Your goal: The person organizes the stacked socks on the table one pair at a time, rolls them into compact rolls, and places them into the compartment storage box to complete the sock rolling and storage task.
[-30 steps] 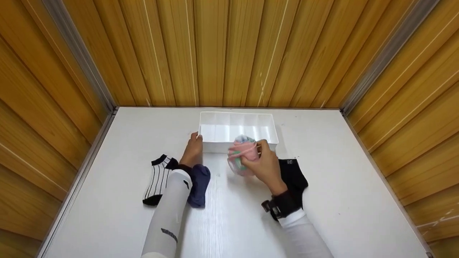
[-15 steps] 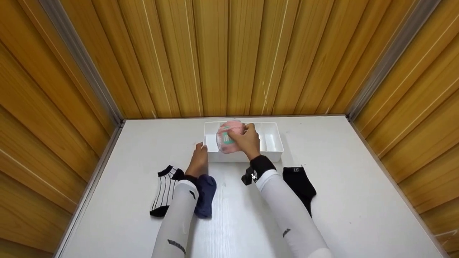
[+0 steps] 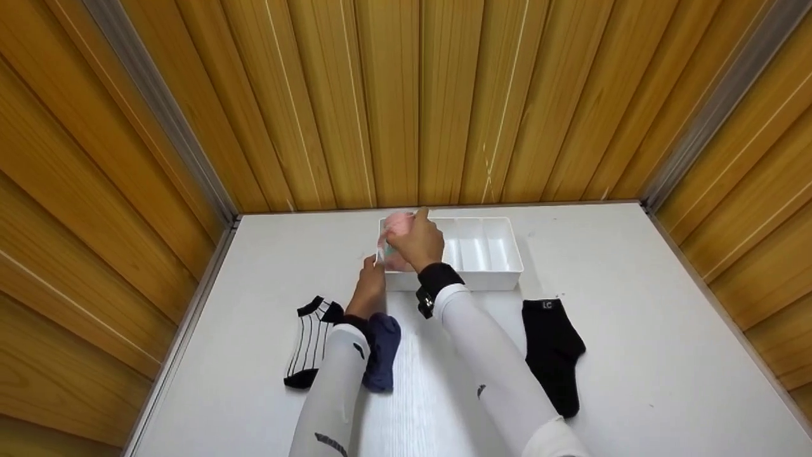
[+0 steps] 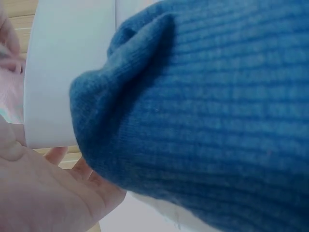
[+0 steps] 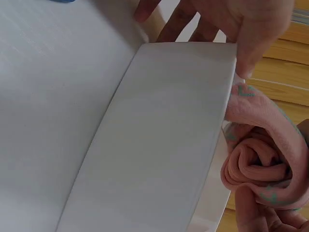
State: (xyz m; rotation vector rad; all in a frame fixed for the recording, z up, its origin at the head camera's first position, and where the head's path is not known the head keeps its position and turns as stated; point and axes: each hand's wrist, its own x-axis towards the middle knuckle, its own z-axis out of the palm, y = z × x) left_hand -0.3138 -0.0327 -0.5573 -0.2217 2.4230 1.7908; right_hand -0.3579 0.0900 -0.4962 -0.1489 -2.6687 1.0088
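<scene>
In the head view my right hand (image 3: pixel 417 244) holds a rolled pink sock (image 3: pixel 398 222) at the left end of a white divided box (image 3: pixel 469 281). The right wrist view shows the sock's coiled end (image 5: pixel 256 162), with green marks on the fabric, close over the box rim. My left hand (image 3: pixel 369 287) grips the box at its front left corner, thumb over the rim and fingers along the outside wall (image 5: pixel 159 130). Just beside the left wrist lies a folded navy sock (image 3: pixel 382 355), which fills much of the left wrist view.
A white sock with black stripes (image 3: pixel 307 346) lies left of the left forearm. On the right side of the white table (image 3: pixel 634 304) is a black sock (image 3: pixel 553 358) with letters on its cuff. Wooden panel walls (image 3: pixel 438 114) enclose the back and sides.
My right hand has carried the pink sock forward and left, from in front of the box to its left end. The left hand has kept its grip on the box corner.
</scene>
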